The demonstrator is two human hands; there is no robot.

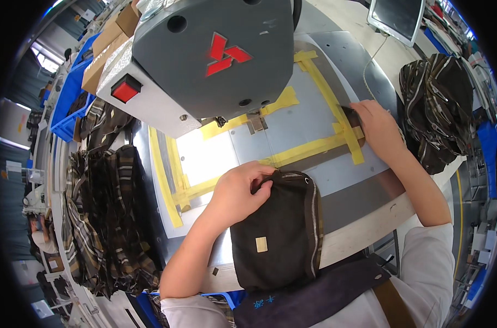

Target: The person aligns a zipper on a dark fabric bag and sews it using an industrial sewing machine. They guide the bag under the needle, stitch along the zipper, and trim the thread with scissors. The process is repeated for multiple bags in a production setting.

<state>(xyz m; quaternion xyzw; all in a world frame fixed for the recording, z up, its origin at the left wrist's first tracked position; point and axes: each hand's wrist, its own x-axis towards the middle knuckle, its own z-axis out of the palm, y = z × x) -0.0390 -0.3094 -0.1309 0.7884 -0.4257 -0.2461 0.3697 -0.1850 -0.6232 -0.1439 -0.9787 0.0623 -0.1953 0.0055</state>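
My left hand (240,191) pinches the top edge of a dark brown fabric pouch panel (275,235). A metal zipper (314,229) curves along the panel's right side, and a small pale yellow patch (261,244) lies on its face. The panel hangs over the table's front edge towards my lap. At the right side of a flat template marked with yellow tape (314,148), my right hand (378,128) has its fingers curled beside a small dark piece (349,116). What lies under those fingers is partly hidden. A grey sewing machine head (215,54) overhangs the template.
Plaid and dark fabric pieces (103,213) are heaped at the left, near a blue bin (71,117). Dark zippered pieces (437,109) are piled at the right. A screen (396,19) stands at the far right. A red switch (126,88) sits on the machine's white side.
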